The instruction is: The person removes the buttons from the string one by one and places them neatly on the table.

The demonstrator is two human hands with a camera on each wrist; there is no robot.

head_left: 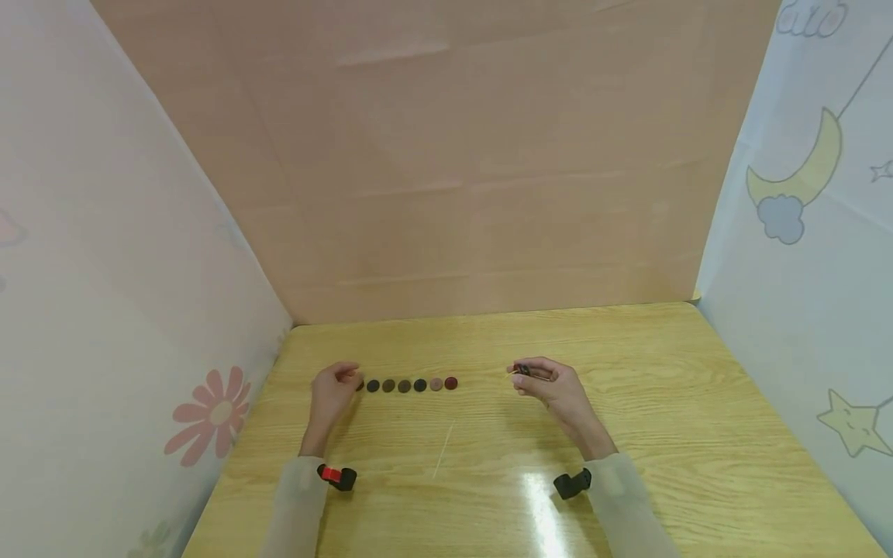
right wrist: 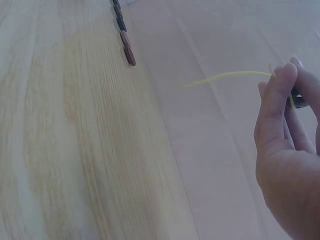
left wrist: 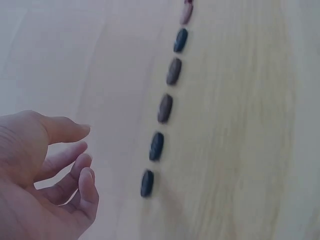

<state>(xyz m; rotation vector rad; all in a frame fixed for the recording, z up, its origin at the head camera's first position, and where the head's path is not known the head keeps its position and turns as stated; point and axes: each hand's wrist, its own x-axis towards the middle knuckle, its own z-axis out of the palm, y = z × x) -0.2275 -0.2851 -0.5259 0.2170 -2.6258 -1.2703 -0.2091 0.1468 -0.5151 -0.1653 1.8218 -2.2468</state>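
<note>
A row of small round discs lies across the table, with dark ones such as the black disc (head_left: 420, 384), then a pink disc (head_left: 436, 384) and a dark red disc (head_left: 451, 383) at its right end. Beside the leftmost disc (left wrist: 147, 183) is my left hand (head_left: 332, 393), fingers loosely bent and apart from it, holding nothing. To the right of the row and raised over the table, my right hand (head_left: 558, 391) pinches a small bundle of dark discs (head_left: 523, 370) with a thin yellow string (right wrist: 220, 76) trailing from the fingertips. Fingers hide most of the bundle.
A thin pale strand (head_left: 443, 449) lies on the wooden table (head_left: 698, 434) between my forearms. A brown papered wall (head_left: 453, 194) rises at the table's back edge, with patterned white walls at left (head_left: 125, 310) and right (head_left: 788, 310).
</note>
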